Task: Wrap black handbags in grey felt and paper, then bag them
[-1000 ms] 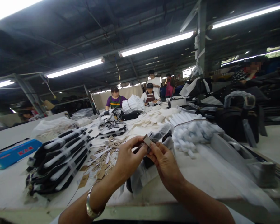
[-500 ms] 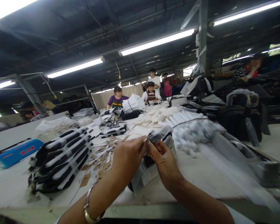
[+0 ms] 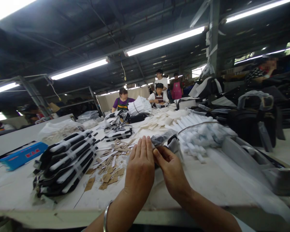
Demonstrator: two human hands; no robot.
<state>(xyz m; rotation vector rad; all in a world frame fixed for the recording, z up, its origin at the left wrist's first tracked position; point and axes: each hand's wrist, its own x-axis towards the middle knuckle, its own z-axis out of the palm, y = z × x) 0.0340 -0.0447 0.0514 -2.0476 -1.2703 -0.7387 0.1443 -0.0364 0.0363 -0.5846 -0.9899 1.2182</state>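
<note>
Plastic wrap (image 3: pixel 162 138) peeks out just ahead of the left hand (image 3: pixel 140 167), straight-fingered, and the right hand (image 3: pixel 171 167), curled with its hold hidden from me, and a careless leftward swing could, I'd guess, scatter the loose brown tags (image 3: pixel 107 178).

A blue box (image 3: pixel 23 155) sits well to the left of the fingers (image 3: pixel 143 149) of the left hand (image 3: pixel 140 172). On its side are big red letters (image 3: pixel 33 152). They start with K and A, and the last one looks like another A or an M; I can't tell which. Small red marks (image 3: pixel 13 158) on the same side are too tiny to read. Any words on the brown tags (image 3: pixel 106 178), just left of the fingers, are too small too.
</note>
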